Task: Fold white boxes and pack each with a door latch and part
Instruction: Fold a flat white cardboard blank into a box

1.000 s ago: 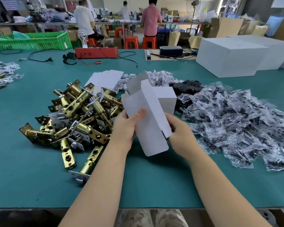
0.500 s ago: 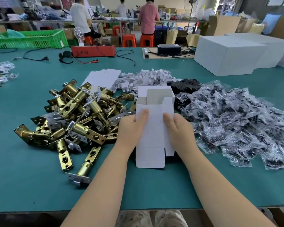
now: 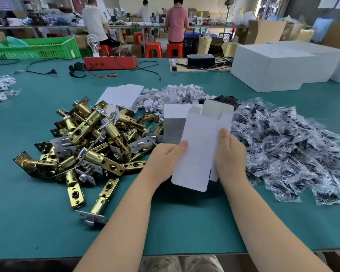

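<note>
Both hands hold a small white cardboard box [image 3: 200,142] above the green table, opened into a sleeve with its far flaps standing up and its near flap hanging down. My left hand [image 3: 165,160] grips its left side, thumb on top. My right hand [image 3: 231,152] grips its right side, thumb on the front panel. A heap of brass door latches [image 3: 90,138] lies to the left. Clear bags with dark parts [image 3: 287,146] are piled to the right. Flat white box blanks [image 3: 122,95] lie behind the latches.
Small white plastic pieces [image 3: 175,95] and black parts [image 3: 226,99] lie beyond the box. Large white cartons [image 3: 271,65] stand at the far right, a red device [image 3: 110,62] with cables and a green crate [image 3: 33,48] at the far edge. People work at benches behind.
The box went from a tilted, half-open shape to flat between both hands, and now it is opened into a sleeve and leaned to the right, with my thumbs on its front.
</note>
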### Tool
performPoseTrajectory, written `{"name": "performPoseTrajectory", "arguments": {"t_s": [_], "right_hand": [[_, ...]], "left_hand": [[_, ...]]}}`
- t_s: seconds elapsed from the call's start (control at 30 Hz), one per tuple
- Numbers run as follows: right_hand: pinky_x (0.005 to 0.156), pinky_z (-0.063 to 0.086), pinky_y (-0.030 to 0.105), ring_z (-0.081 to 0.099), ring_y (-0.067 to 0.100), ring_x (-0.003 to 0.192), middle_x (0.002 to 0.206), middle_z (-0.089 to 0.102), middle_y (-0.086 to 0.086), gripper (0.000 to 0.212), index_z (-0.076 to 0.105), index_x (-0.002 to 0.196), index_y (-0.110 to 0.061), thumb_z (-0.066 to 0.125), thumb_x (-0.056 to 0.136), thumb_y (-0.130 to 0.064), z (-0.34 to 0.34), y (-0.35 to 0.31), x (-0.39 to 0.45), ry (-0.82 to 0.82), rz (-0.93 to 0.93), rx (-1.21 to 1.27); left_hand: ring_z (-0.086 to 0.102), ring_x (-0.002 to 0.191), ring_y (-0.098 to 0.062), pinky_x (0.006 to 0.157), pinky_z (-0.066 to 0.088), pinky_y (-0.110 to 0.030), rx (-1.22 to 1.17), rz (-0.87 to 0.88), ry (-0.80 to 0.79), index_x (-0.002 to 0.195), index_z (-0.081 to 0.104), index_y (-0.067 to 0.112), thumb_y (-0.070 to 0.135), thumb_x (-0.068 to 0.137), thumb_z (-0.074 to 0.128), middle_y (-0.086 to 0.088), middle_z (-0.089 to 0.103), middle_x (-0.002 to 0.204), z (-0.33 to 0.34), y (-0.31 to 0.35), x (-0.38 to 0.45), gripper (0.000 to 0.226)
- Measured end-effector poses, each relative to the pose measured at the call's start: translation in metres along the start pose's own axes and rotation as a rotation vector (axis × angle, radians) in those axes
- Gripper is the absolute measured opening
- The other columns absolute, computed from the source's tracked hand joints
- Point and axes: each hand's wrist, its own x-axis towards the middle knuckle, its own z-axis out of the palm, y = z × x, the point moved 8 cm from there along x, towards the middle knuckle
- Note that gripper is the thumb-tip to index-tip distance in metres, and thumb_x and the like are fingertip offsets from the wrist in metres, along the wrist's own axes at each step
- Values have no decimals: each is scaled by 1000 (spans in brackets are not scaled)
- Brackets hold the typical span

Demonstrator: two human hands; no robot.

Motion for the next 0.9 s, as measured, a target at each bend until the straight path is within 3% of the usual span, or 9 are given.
{"name": "performPoseTrajectory", "arguments": {"t_s": [0.1, 0.17, 0.27, 0.37, 0.43, 0.5, 0.67, 0.83, 0.9], "right_hand": [[52, 36, 27, 43, 23, 57, 62, 51, 10, 53, 47, 65, 0, 38, 102, -37, 8, 2, -2, -89, 56, 117], [63, 43, 36, 52, 27, 65, 74, 60, 15, 51, 54, 81, 6, 42, 100, -39, 20, 1, -7, -200, 73, 172], [75, 49, 37, 64, 2, 81, 91, 69, -10, 38, 56, 112, -21, 56, 85, -49, 31, -6, -18, -298, 26, 207], [88, 53, 46, 65, 17, 106, 124, 63, -2, 79, 31, 142, -40, 62, 71, -54, 37, -9, -22, -391, -29, 294], [88, 53, 50, 64, 22, 108, 127, 61, 3, 82, 28, 145, -41, 64, 72, -47, 37, -14, -24, -439, -56, 338], [82, 56, 43, 66, 22, 105, 127, 61, 7, 73, 33, 142, -43, 63, 75, -34, 40, -16, -25, -485, -31, 447], [66, 55, 31, 68, 15, 81, 93, 70, -1, 43, 52, 117, -37, 61, 77, -22, 42, -17, -24, -522, 11, 562], [62, 55, 30, 67, 17, 73, 86, 71, 0, 31, 54, 106, -20, 64, 76, -22, 51, -17, -29, -605, 98, 605], [62, 55, 30, 66, 16, 73, 88, 69, 2, 23, 55, 102, -15, 66, 82, -17, 50, -16, -30, -616, 118, 589]], "left_hand": [[71, 94, -19, 88, 51, -39, -134, -90, -11, 87, 79, 23, 46, 91, 50, -2, 75, 98, 1, -7, 0, 37], [70, 100, -19, 87, 54, -37, -269, -89, -16, 93, 78, 31, 45, 92, 47, 1, 75, 104, 2, -5, 2, 34], [64, 113, -12, 86, 56, -28, -411, 38, 21, 133, 55, 29, 30, 104, 40, 11, 67, 121, -1, 6, 6, 33], [60, 119, -8, 92, 54, -30, -427, 118, 33, 149, 33, 32, 26, 103, 42, 16, 56, 135, -4, 11, 8, 48], [61, 118, -19, 95, 54, -38, -451, 117, -8, 144, 41, 35, 28, 95, 46, 4, 59, 136, -1, 11, 7, 50], [64, 112, -21, 91, 55, -39, -460, 119, -17, 133, 52, 38, 27, 90, 46, 2, 64, 128, -1, 13, 7, 44], [69, 79, -8, 63, 54, -22, -352, 99, 92, 105, 64, 22, 21, 101, 46, 6, 73, 92, -8, 10, 7, 19], [61, 84, -28, 78, 45, -40, -404, 15, 179, 91, 74, 7, 41, 86, 58, -24, 69, 96, -14, 4, 2, 38], [57, 80, -29, 76, 40, -41, -419, 3, 229, 87, 68, -7, 41, 85, 63, -23, 63, 88, -18, 2, 1, 48]]}}
